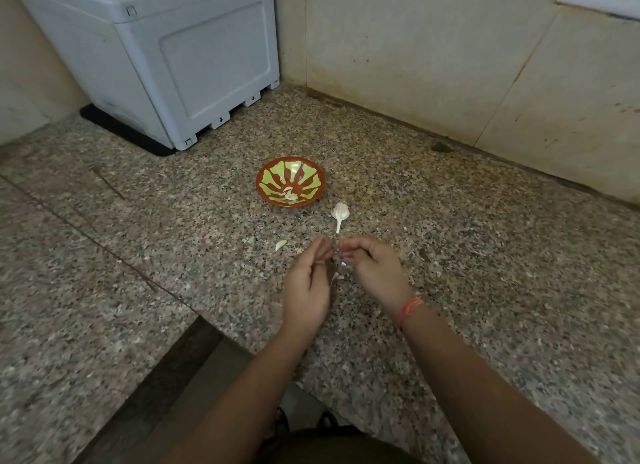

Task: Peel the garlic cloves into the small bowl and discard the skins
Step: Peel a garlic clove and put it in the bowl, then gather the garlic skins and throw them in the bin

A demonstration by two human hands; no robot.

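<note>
1. Garlic cloves (289, 195), peeled and pale, lay in the bottom of the small bowl (259, 183), a red dish with green petal shapes standing on the speckled granite counter (485, 255).
2. A garlic bulb (340, 211) with its stalk lay on the counter just beside the bowl, on the near right side, and a loose clove (280, 245) lay apart from it, nearer the left hand (306, 283).
3. Both hands met over the counter, below the bulb, with fingers curled.
4. The right hand (370, 269) and the left pinched a small white piece (343, 264) between their fingertips (too little of it showed to tell clove from skin).
5. A thin pale skin strip (333, 280) hung beside the left palm.
6. An orange thread band (410, 306) circled the right wrist.
7. A grey plastic appliance (194, 65) stood at the back left, against the wall (433, 48).
</note>
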